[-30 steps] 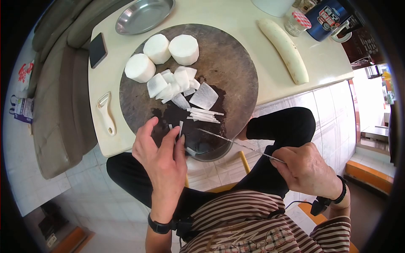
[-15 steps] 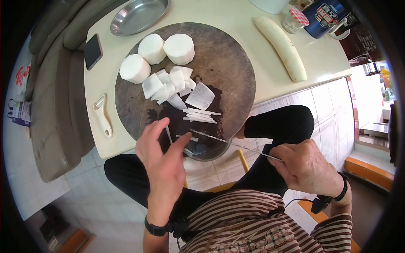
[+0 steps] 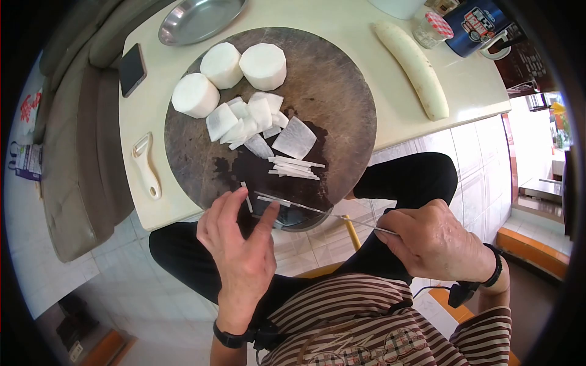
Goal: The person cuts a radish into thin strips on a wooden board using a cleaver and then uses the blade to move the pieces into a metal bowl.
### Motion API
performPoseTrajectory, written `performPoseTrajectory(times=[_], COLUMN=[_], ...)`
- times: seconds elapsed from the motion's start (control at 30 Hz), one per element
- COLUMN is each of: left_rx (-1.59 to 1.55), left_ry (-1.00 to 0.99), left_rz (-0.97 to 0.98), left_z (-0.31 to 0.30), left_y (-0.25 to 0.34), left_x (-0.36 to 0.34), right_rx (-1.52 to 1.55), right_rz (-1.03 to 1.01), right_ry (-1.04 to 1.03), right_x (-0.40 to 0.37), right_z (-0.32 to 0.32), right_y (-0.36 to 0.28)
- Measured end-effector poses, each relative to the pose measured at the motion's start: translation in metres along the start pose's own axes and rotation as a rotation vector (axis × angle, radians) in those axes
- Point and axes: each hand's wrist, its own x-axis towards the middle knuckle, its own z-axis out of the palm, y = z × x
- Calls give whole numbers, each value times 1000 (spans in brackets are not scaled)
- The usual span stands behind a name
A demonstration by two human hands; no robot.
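Observation:
My right hand (image 3: 430, 241) is closed on a knife (image 3: 351, 221), seen almost edge-on, its blade reaching left over the near part of a round dark chopping board (image 3: 342, 122). Opposite it, my left hand (image 3: 241, 244) is at the board's near edge, thumb and forefinger apart. A thin white radish strip (image 3: 246, 198) lies by its fingertips, and another strip (image 3: 273, 200) lies along the blade by the thumb. Farther up are a small stack of radish strips (image 3: 295, 167), a square radish slice (image 3: 295, 138), a heap of radish slices (image 3: 244, 122) and three thick peeled radish chunks (image 3: 262, 66).
A peeler (image 3: 145, 166) and a phone (image 3: 132, 70) lie on the table left of the board. Behind it stands a metal dish (image 3: 201, 21). On the right are a whole white radish (image 3: 412, 70), a jar with a checked lid (image 3: 433, 30) and a blue container (image 3: 478, 25).
The knife's blade has shifted a little left toward my left hand. My left thumb and fingers have moved slightly, and the loose strips near them sit differently. The view has shifted slightly.

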Motion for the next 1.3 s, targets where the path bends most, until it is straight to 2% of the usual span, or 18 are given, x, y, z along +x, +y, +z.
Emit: performPoseTrajectory(times=[0.73,0.9,1.0,1.1,1.3], left_rx=[30,6,-2,-26,-29], left_ry=[-24,-33,-18,13,-2], left_rz=[24,28,6,-21,-90], left_z=[-2,-3,-2,-2,-6], left_y=[-3,-4,-3,-5,5], left_x=[-3,-2,-3,-6,-2], right_rx=[36,-68,-152,-249,-154], right_rz=[62,12,-52,-33,-13], right_ry=[-161,-237,-115,-109,-143], right_x=[11,18,21,23,3], right_z=[-10,-12,1,11,-3], right_y=[-2,-6,-11,-24,-16])
